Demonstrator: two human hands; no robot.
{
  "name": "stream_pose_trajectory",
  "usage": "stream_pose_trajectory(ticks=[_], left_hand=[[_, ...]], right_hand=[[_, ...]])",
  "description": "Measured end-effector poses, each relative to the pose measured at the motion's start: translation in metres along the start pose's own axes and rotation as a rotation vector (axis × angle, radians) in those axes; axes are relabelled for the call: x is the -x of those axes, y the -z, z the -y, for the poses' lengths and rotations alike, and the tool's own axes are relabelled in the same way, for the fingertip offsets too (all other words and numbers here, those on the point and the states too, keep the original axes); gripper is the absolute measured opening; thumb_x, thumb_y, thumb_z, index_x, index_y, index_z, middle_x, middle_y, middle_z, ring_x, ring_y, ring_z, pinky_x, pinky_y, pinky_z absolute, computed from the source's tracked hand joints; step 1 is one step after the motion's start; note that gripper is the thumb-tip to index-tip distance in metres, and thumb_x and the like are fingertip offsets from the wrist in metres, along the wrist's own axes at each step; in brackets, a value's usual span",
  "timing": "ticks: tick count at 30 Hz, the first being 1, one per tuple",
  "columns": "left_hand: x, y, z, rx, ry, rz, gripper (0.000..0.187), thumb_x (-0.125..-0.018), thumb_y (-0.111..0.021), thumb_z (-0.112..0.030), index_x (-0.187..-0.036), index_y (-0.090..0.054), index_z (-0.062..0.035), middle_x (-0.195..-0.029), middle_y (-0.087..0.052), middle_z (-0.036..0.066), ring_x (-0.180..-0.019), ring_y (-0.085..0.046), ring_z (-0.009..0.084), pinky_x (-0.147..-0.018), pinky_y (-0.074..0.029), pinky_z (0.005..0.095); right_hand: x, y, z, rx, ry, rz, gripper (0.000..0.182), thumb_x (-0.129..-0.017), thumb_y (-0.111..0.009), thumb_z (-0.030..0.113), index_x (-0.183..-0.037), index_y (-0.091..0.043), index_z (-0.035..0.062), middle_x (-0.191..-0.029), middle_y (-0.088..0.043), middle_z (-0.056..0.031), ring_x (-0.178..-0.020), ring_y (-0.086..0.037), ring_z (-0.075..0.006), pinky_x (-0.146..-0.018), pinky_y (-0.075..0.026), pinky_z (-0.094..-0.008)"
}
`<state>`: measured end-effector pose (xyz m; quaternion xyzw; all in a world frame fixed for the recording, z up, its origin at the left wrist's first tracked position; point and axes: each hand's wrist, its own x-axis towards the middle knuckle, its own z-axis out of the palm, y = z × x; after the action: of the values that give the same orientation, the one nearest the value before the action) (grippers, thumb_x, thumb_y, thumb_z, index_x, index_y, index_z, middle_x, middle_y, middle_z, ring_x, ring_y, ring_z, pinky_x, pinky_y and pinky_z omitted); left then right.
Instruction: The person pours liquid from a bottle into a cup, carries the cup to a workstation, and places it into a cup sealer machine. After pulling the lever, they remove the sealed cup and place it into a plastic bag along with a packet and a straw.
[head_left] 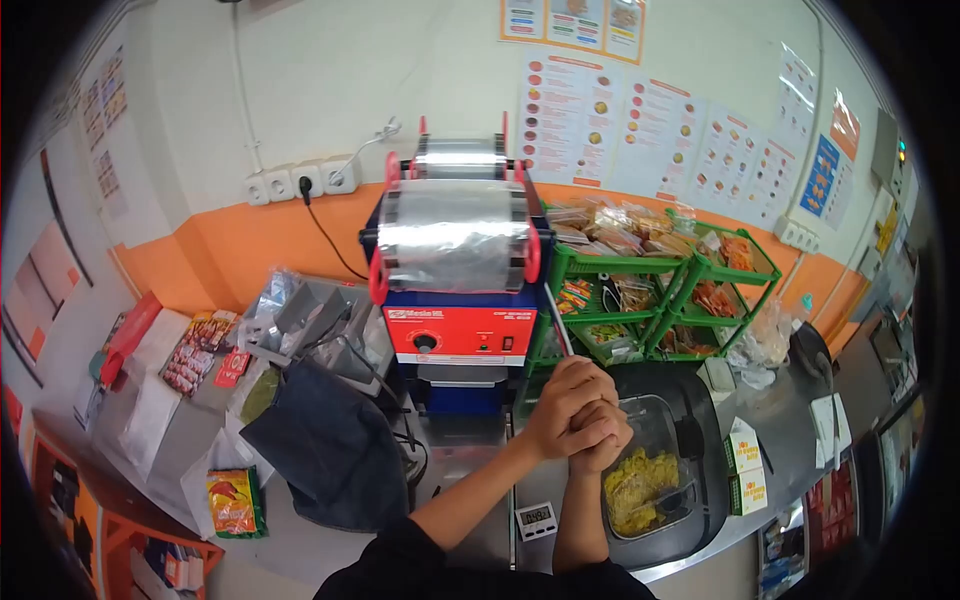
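Observation:
My left hand [566, 402] and my right hand [602, 440] are pressed together, one over the other, with fingers curled. They are at the lower end of a thin metal lever [556, 322] on the right side of the red and blue cup sealer [459, 334]; its grip is hidden in the fingers. A roll of clear film [455, 236] is mounted on top of the machine. Right beside my right hand, a clear container [645, 490] of yellow food sits in a black tray [708, 450]. Below the hands lies a small digital timer [536, 520].
Green racks [620, 262] of packets stand behind the hands, to the right. Small boxes [745, 470] lie right of the tray. On the left are a dark bag [325, 445], a grey divided organiser [300, 320] and a yellow-red packet [233, 502]. A black cable [338, 243] hangs behind.

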<state>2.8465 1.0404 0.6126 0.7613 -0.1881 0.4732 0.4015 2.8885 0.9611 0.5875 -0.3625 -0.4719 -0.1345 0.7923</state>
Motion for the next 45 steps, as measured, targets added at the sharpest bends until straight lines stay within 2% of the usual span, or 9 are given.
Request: stream_pose_trajectory(ticks=[5, 9, 11, 18, 24, 29, 39, 41, 45], left_hand=[[0.0032, -0.0056, 0.002, 0.068, -0.017, -0.11, 0.031, -0.08, -0.062, -0.037, -0.083, -0.06, -0.0066, -0.087, -0.057, 0.008, -0.087, -0.053, 0.0265, -0.092, -0.033, 0.0398], [0.0051, -0.0052, -0.0017, 0.096, -0.005, -0.13, 0.032, -0.081, -0.062, -0.038, -0.082, -0.06, -0.0064, -0.087, -0.055, 0.008, -0.086, -0.051, 0.0265, -0.091, -0.033, 0.0394], [0.0066, -0.004, -0.0018, 0.081, 0.023, -0.083, 0.033, -0.083, -0.059, -0.039, -0.086, -0.062, -0.0056, -0.09, -0.059, 0.009, -0.092, -0.055, 0.0246, -0.098, -0.03, 0.0423], [0.0086, -0.0038, -0.0004, 0.095, 0.047, -0.072, 0.033, -0.083, -0.06, -0.039, -0.086, -0.061, -0.0055, -0.09, -0.058, 0.008, -0.096, -0.055, 0.0246, -0.105, -0.026, 0.0461], [0.0069, -0.0037, 0.0014, 0.079, 0.018, -0.078, 0.034, -0.083, -0.06, -0.039, -0.086, -0.061, -0.0056, -0.09, -0.058, 0.008, -0.093, -0.054, 0.0246, -0.1, -0.03, 0.0434], [0.0076, -0.0042, 0.0018, 0.075, 0.006, -0.092, 0.034, -0.082, -0.06, -0.039, -0.086, -0.062, -0.0058, -0.091, -0.058, 0.008, -0.092, -0.052, 0.0252, -0.096, -0.032, 0.0407], [0.0055, -0.0049, 0.0006, 0.077, -0.022, -0.127, 0.035, -0.082, -0.059, -0.04, -0.083, -0.06, -0.0055, -0.088, -0.054, 0.009, -0.088, -0.049, 0.0281, -0.091, -0.034, 0.0412], [0.0055, -0.0046, 0.0004, 0.08, -0.018, -0.127, 0.036, -0.082, -0.059, -0.041, -0.083, -0.06, -0.0055, -0.088, -0.054, 0.009, -0.087, -0.05, 0.0281, -0.091, -0.034, 0.041], [0.0051, -0.0047, 0.0004, 0.078, -0.022, -0.127, 0.035, -0.081, -0.059, -0.041, -0.083, -0.06, -0.0053, -0.088, -0.054, 0.009, -0.087, -0.05, 0.0282, -0.09, -0.034, 0.0408]], right_hand=[[-0.0074, 0.0017, 0.0032, 0.02, 0.034, 0.091, 0.036, -0.084, -0.045, 0.017, -0.054, -0.052, -0.0028, -0.051, -0.05, -0.0069, -0.046, -0.046, -0.0148, -0.047, -0.035, -0.0267], [-0.0052, 0.0018, 0.0029, 0.059, 0.005, 0.108, 0.042, -0.088, -0.043, 0.025, -0.054, -0.046, 0.0005, -0.05, -0.047, -0.0054, -0.046, -0.041, -0.0135, -0.047, -0.034, -0.0275], [-0.0037, 0.003, -0.0004, -0.004, 0.018, 0.063, 0.036, -0.082, -0.045, 0.018, -0.054, -0.05, -0.0029, -0.051, -0.05, -0.007, -0.046, -0.046, -0.0148, -0.046, -0.034, -0.0267], [-0.0045, 0.0015, 0.0009, 0.037, 0.022, 0.068, 0.037, -0.083, -0.045, 0.02, -0.053, -0.049, -0.0023, -0.05, -0.05, -0.0072, -0.047, -0.046, -0.0149, -0.047, -0.034, -0.0272], [-0.0071, 0.0001, 0.0023, 0.041, 0.027, 0.096, 0.046, -0.09, -0.044, 0.028, -0.053, -0.047, 0.002, -0.049, -0.045, -0.0035, -0.047, -0.04, -0.0121, -0.049, -0.033, -0.0266], [-0.0057, 0.0037, 0.0029, 0.082, -0.005, 0.091, 0.036, -0.081, -0.045, 0.02, -0.054, -0.051, -0.0022, -0.05, -0.051, -0.0072, -0.048, -0.046, -0.0153, -0.051, -0.037, -0.0278], [-0.0063, 0.0008, 0.0042, 0.104, -0.007, 0.084, 0.036, -0.081, -0.044, 0.021, -0.053, -0.05, -0.0012, -0.05, -0.051, -0.0072, -0.048, -0.046, -0.0153, -0.052, -0.038, -0.028], [-0.0076, -0.0032, 0.0037, 0.133, 0.027, 0.076, 0.039, -0.086, -0.043, 0.025, -0.053, -0.045, 0.0039, -0.048, -0.043, -0.0022, -0.046, -0.038, -0.0113, -0.049, -0.031, -0.0273], [-0.0061, 0.0002, 0.0018, 0.099, 0.013, 0.085, 0.038, -0.085, -0.044, 0.025, -0.053, -0.045, 0.0039, -0.048, -0.043, -0.0021, -0.046, -0.038, -0.0113, -0.049, -0.031, -0.0272]])
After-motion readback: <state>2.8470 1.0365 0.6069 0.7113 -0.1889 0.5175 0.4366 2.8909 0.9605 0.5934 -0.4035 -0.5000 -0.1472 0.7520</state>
